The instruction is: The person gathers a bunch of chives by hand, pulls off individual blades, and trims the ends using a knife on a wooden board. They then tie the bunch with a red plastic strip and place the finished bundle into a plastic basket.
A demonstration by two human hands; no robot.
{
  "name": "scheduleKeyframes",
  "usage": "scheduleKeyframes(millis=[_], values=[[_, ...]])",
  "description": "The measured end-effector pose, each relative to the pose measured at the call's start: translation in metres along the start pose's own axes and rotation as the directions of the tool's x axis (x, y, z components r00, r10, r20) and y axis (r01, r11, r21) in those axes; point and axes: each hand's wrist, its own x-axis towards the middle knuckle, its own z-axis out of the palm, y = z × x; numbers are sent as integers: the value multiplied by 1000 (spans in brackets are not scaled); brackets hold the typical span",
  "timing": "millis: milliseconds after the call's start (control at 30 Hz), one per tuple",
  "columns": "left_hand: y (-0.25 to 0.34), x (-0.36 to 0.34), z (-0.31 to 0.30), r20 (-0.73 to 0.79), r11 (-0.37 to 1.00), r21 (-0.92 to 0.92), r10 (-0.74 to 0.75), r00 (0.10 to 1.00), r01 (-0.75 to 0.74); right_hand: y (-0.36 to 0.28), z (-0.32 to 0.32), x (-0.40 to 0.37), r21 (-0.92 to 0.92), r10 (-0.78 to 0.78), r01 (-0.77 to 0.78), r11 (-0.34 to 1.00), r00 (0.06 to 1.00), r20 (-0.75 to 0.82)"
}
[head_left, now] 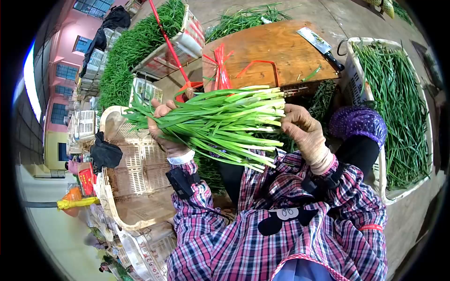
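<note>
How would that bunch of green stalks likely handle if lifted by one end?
The bunch would probably flop at its leafy end, where thin blades splay past the left hand. The pale ends look stiffer, sticking out fairly straight. With no tie visible around it, stalks might slip loose.

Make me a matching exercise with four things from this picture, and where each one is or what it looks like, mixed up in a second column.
Things
1. Knife
2. Green bunch
3. Dark bag
4. Knee cover

Places and looks
A. At the rim of the left-side crate
B. Purple with pale dots
C. On the wooden board
D. Between the left hand and the right hand

Right pairs: 1-C, 2-D, 3-A, 4-B
</note>
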Motion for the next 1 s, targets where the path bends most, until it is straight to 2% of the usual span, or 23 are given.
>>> scheduleKeyframes(millis=[67, 100, 167, 200, 233, 267, 300, 367, 433, 467, 533, 567, 633, 700, 767, 800, 833, 900, 933, 967, 1000], values=[[-2, 1, 0, -121, 994, -11, 105, 987, -107, -7, 5, -6, 55, 48, -50, 997, 998, 38], [-1, 3, -2, -122, 995, -13, 101, 987, -103, -9, 8, -7, 52, 42, -45, 998, 997, 59], [-1, 6, 0, 76, 925, -368, -68, 995, 91, -17, 14, 0, -48, -67, 79, 996, 975, 212], [-3, 3, 0, 42, 989, -146, -8, 999, 14, -16, 17, 0, 82, 34, -52, 995, 979, 203], [-4, 2, 2, 43, 989, -145, -6, 999, 12, -14, 20, 0, 211, 135, -180, 961, 969, 209], [-3, 2, 3, 7, 999, -5, 32, 999, -32, -9, 22, 0, 266, 213, -260, 928, 957, 196], [-3, 1, 4, -25, 988, 137, 75, 997, -71, -9, 23, 1, 267, 213, -263, 927, 956, 199], [-4, -1, 6, -51, 989, 115, 97, 994, -90, -12, 25, 3, 351, 369, -418, 838, 908, 198], [-6, 0, 9, -12, 974, 189, 130, 991, -126, -2, 25, 4, 401, 360, -406, 821, 914, 187], [-5, 0, 7, -12, 974, 188, 127, 992, -123, -2, 28, 5, 389, 408, -442, 808, 897, 171], [-5, 2, 8, 121, 1000, -12, 9, 993, -8, 0, 29, 7, 351, 454, -474, 808, 879, 142], [-9, 2, 12, 121, 1000, -11, 8, 993, -7, 5, 29, 9, 352, 454, -474, 807, 879, 142], [-17, -1, 22, -12, 964, 203, 176, 984, -170, 17, 28, 12, 155, 351, -372, 915, 925, 147], [-16, -1, 24, -11, 966, 202, 167, 986, -161, 26, 27, 12, 126, 316, -340, 932, 933, 174], [-14, -1, 24, -11, 968, 201, 154, 988, -149, 47, 24, 14, 308, 266, -329, 893, 936, 229], [-13, -1, 25, 5, 976, 176, 129, 992, -128, 76, 22, 14, 781, 145, -336, 526, 940, 307], [-14, -1, 26, 22, 983, 150, 104, 994, -107, 82, 24, 15, 782, 145, -335, 525, 941, 305], [-18, -2, 29, 8, 968, 210, 136, 991, -135, 92, 27, 13, 559, 74, -189, 808, 972, 221], [-19, -2, 31, -4, 949, 269, 172, 985, -164, 26, 37, 8, 139, 239, -262, 955, 957, 162], [-18, -2, 30, -4, 949, 270, 171, 985, -163, 38, 35, 9, 140, 239, -262, 955, 957, 162], [-16, -1, 29, 8, 970, 204, 136, 991, -134, 58, 31, 11, 482, 311, -368, 795, 930, 196]])
